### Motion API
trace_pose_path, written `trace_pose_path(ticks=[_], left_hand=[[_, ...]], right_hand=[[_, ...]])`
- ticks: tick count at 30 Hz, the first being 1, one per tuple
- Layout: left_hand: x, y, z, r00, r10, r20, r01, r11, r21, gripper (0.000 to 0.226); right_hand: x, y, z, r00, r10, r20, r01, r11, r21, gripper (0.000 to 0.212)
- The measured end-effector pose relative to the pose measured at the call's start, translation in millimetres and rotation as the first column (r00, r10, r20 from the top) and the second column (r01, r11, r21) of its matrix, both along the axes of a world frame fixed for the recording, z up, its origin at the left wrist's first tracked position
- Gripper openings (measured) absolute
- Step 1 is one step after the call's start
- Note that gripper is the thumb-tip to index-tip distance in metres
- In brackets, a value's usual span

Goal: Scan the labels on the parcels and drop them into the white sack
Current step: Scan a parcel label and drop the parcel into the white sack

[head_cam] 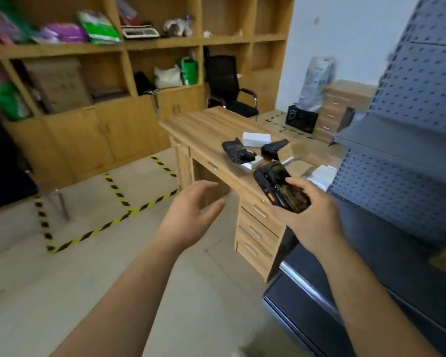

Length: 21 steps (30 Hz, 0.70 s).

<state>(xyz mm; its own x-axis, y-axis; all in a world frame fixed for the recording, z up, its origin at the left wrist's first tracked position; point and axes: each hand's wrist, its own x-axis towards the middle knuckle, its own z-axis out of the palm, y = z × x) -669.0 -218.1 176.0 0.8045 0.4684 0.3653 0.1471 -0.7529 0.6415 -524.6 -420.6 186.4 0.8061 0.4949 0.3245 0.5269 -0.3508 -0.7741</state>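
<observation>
Gripping a black handheld scanner [281, 188], the right hand [310, 215] curls its fingers around the body of the device, with the thumb lying across its face. The scanner's long axis runs from near right to far left, its small lit screen at the far end, aimed toward the desk. The left hand [191, 215] holds nothing: its fingers are spread and relaxed, palm turned inward, hovering above the floor just left of the desk's near corner.

On the wooden desk [204, 124], beyond both hands, lie the parcels. 2 crumpled black bags sit side by side: the left black parcel [236, 152] and the right black parcel [273, 148]. A white box [256, 139] lies just behind them, and another flat white parcel [250, 164] sits under the left black one. Further pale boxes to the right are too blurred to count.

The parcels lie ahead and slightly right of the empty left hand, directly past the scanner's far end. Judging from this, the left hand is the free one to pick up a parcel, while the right already points the scanner that way. No white sack can be made out with certainty.

Wooden shelving [113, 45] fills the left wall, a black office chair [227, 83] stands behind the desk, and grey perforated metal racking [410, 112] rises at right. Yellow and black tape [119, 191] marks the floor.
</observation>
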Motion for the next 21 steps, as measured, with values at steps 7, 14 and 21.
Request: trace_pose_path(ticks=[7, 14, 21], left_hand=[[10.5, 119.9, 9.8, 0.966, 0.255, -0.029, -0.255, 0.967, 0.020, 0.039], [47.9, 212.4, 35.2, 0.918, 0.394, -0.039, -0.392, 0.918, 0.062, 0.039], [108.2, 278.4, 28.5, 0.913, 0.405, -0.040, -0.403, 0.914, 0.041, 0.038]], right_hand=[[44.1, 158.8, -13.7, 0.975, 0.220, 0.015, -0.220, 0.973, 0.069, 0.061], [103.7, 281.8, -0.4, 0.927, 0.374, 0.030, -0.375, 0.921, 0.106, 0.060], [166.7, 351.2, -7.7, 0.923, 0.384, 0.003, -0.382, 0.919, 0.094, 0.060]])
